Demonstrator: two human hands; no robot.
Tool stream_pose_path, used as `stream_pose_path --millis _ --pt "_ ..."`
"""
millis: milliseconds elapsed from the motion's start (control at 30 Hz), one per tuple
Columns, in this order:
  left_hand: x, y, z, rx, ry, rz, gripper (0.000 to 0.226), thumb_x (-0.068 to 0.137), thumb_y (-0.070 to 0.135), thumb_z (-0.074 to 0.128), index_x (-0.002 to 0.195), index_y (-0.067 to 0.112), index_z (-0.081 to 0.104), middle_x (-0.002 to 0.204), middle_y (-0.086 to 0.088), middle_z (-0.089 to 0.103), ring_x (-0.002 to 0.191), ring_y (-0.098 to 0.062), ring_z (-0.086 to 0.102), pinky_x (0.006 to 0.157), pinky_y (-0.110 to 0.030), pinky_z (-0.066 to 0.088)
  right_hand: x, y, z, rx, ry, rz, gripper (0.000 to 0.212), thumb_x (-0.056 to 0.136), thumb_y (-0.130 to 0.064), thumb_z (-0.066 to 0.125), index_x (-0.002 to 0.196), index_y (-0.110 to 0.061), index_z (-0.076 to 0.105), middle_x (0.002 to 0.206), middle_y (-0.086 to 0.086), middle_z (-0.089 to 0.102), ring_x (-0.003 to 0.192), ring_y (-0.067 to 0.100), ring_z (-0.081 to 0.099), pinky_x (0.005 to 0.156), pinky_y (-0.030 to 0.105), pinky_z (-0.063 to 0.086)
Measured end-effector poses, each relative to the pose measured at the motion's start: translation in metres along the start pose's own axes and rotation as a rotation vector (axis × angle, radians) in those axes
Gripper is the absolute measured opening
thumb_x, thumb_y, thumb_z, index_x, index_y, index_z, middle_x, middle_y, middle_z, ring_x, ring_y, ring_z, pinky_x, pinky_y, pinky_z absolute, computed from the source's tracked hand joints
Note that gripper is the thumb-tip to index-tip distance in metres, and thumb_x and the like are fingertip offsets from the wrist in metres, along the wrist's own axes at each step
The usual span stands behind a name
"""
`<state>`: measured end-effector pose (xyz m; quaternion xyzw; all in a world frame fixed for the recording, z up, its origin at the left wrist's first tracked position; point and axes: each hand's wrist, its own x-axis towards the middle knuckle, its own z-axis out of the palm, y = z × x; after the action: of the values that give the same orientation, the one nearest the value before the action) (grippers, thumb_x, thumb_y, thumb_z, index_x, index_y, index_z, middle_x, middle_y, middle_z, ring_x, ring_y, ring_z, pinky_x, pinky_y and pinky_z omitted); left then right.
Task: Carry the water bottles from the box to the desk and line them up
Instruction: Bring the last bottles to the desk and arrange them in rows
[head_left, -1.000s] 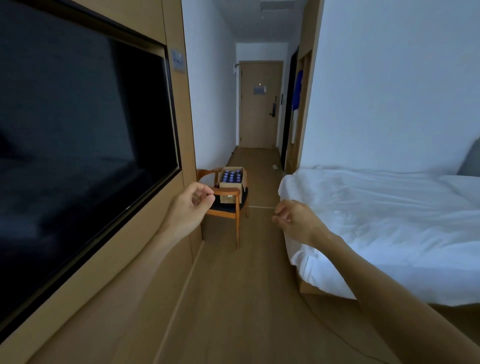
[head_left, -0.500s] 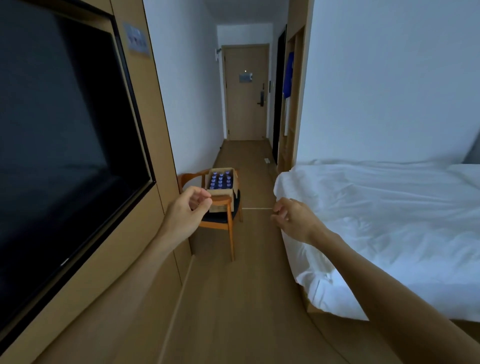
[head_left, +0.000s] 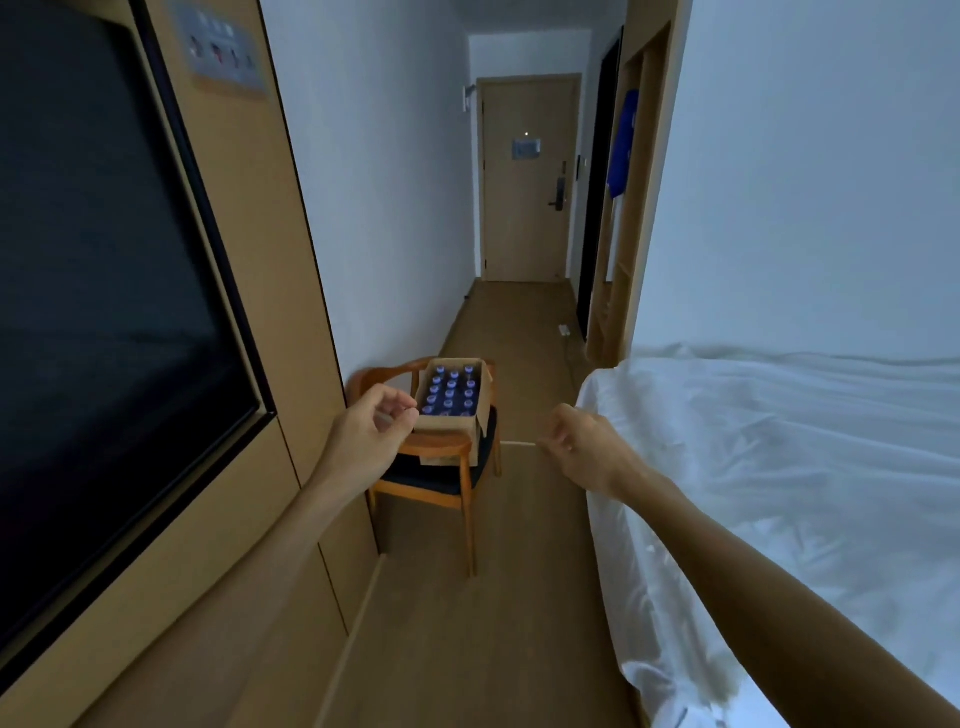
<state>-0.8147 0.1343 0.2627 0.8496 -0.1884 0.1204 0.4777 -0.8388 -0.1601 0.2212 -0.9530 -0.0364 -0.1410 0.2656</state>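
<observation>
We hold our left hand (head_left: 371, 436) loosely curled, empty. At twelve o'clock, the box (head_left: 453, 397) of water bottles (head_left: 451, 395) sits on a wooden chair (head_left: 441, 470). Our right hand (head_left: 584, 447) hangs relaxed, empty, beside the bed (head_left: 779, 467).

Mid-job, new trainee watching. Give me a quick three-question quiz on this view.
1. True or false: the box sits on the chair.
2. What does the left hand hold? A bottle, B nothing, C box flap.
3. Which side of the aisle is the bed on?

Key: 1 true. 2 B; the right hand is empty too. 3 The right.
</observation>
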Motion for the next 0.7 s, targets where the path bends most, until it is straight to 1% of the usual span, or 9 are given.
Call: stream_pose_path --millis 67,167,300,400,500,567,700 --pt "0.027 -0.013 0.012 0.003 0.007 -0.017 0.003 0.093 0.035 0.057 0.094 0.037 0.059 0.096 0.012 0.061 0.086 -0.01 0.063 0.067 -0.024 0.046 0.028 0.018 0.006 -0.002 -0.006 -0.011 0.008 0.094 -0.041 0.056 0.094 -0.039 0.048 0.088 -0.02 0.054 0.075 0.005 0.059 0.061 0.016 0.046" --pt "0.068 -0.034 0.033 -0.015 0.003 -0.045 0.003 0.092 0.036 0.057 0.093 0.037 0.06 0.092 0.01 0.061 0.086 -0.013 0.062 0.07 -0.031 0.051 0.071 0.046 0.016 -0.004 -0.026 -0.01 0.009 0.094 -0.038 0.058 0.098 -0.037 0.05 0.092 -0.015 0.057 0.078 0.006 0.06 0.064 0.017 0.048" --pt "0.13 -0.066 0.064 -0.026 0.009 -0.065 0.002 0.092 0.034 0.058 0.093 0.036 0.06 0.094 0.009 0.061 0.086 -0.013 0.063 0.069 -0.027 0.049 0.134 0.082 0.034 -0.01 -0.044 0.003 0.009 0.093 -0.036 0.06 0.098 -0.036 0.052 0.093 -0.014 0.059 0.079 0.005 0.06 0.067 0.02 0.051" --pt "0.19 -0.088 0.086 -0.028 0.03 -0.071 0.003 0.092 0.031 0.059 0.091 0.034 0.059 0.089 0.009 0.062 0.08 -0.014 0.064 0.07 -0.034 0.054 0.193 0.106 0.047 0.004 -0.046 0.01 0.008 0.094 -0.038 0.059 0.097 -0.037 0.051 0.092 -0.017 0.057 0.08 0.005 0.06 0.065 0.017 0.048" --pt "0.255 -0.106 0.105 -0.028 0.025 -0.087 0.002 0.093 0.03 0.058 0.095 0.03 0.059 0.092 0.008 0.063 0.081 -0.012 0.065 0.066 -0.027 0.051 0.256 0.127 0.054 0.011 -0.06 0.012 0.009 0.093 -0.04 0.06 0.097 -0.038 0.051 0.091 -0.019 0.056 0.08 0.004 0.06 0.065 0.017 0.047" --pt "0.299 -0.115 0.115 -0.014 0.01 -0.091 0.008 0.094 0.032 0.057 0.1 0.027 0.059 0.095 0.009 0.064 0.083 -0.012 0.065 0.065 -0.023 0.047 0.298 0.138 0.056 0.017 -0.059 0.012 0.011 0.092 -0.041 0.06 0.097 -0.039 0.051 0.089 -0.021 0.054 0.079 0.003 0.059 0.064 0.016 0.046" --pt "0.374 -0.132 0.137 0.037 -0.004 -0.111 0.009 0.094 0.037 0.056 0.101 0.031 0.057 0.088 0.013 0.065 0.078 -0.005 0.063 0.058 -0.013 0.041 0.369 0.167 0.066 0.061 -0.056 0.021 0.015 0.089 -0.044 0.062 0.097 -0.044 0.049 0.09 -0.023 0.055 0.08 0.002 0.06 0.064 0.015 0.045"
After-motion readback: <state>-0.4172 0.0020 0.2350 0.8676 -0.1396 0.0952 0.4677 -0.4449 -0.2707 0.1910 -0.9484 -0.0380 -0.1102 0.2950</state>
